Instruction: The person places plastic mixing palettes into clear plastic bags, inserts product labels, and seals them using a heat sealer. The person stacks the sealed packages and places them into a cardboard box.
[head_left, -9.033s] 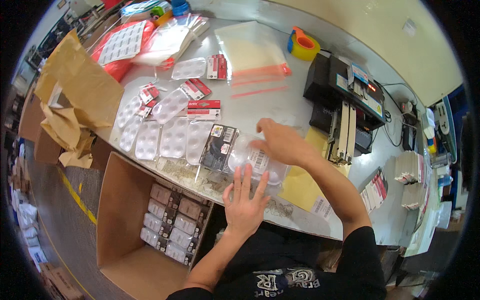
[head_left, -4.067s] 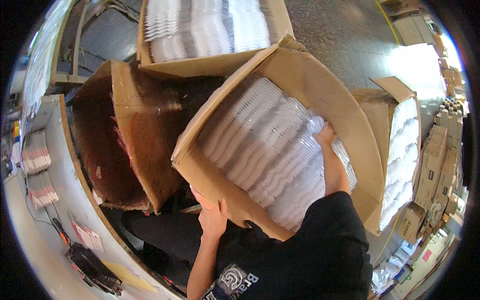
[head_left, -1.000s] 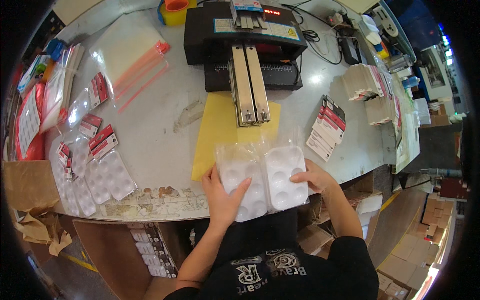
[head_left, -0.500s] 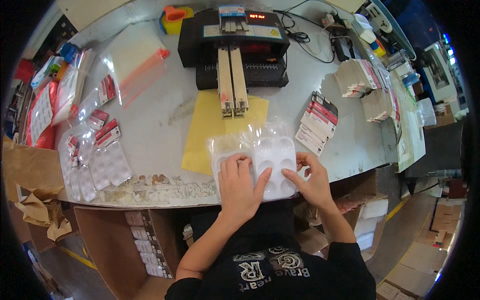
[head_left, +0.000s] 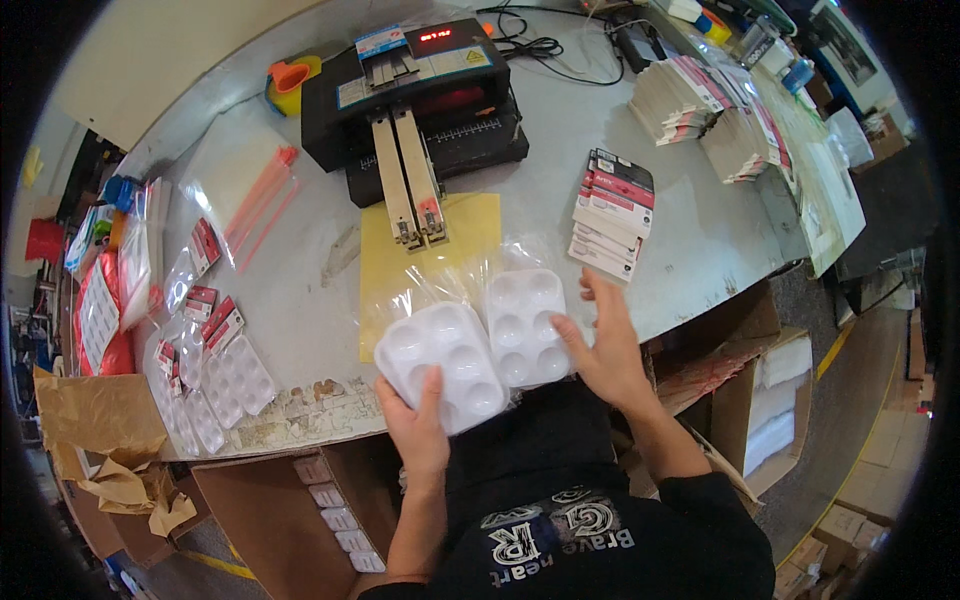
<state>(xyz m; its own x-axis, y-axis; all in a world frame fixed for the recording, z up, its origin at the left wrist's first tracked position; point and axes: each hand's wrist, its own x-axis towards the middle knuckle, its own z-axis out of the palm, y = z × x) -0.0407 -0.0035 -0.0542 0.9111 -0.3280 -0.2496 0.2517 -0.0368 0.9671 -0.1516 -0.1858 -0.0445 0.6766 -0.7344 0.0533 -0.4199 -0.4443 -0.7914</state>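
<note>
My left hand (head_left: pixel 412 425) grips the lower left edge of a white plastic paint palette (head_left: pixel 448 345) with round wells, thumb on top. Clear plastic film spreads from its far end. To the right lies a second white palette (head_left: pixel 527 300), also with clear film at its far end. My right hand (head_left: pixel 608 352) is open beside it, thumb close to its right edge and index finger stretched toward a fanned pile of red, black and white header cards (head_left: pixel 610 220). Whether the thumb touches the palette I cannot tell.
A black sealing machine (head_left: pixel 440 75) with two long metal arms stands at the back, over a yellow sheet (head_left: pixel 470 215). Card stacks (head_left: pixel 680 95) sit at the back right. Bagged palettes (head_left: pixel 235 380) lie at the left, near clear bags (head_left: pixel 235 180). Cardboard boxes (head_left: pixel 260 510) stand below the table.
The left palette has been lifted and tilted in my left hand, apart from the right one. My right hand has let go of the right palette and its fingers have spread. The view has turned.
</note>
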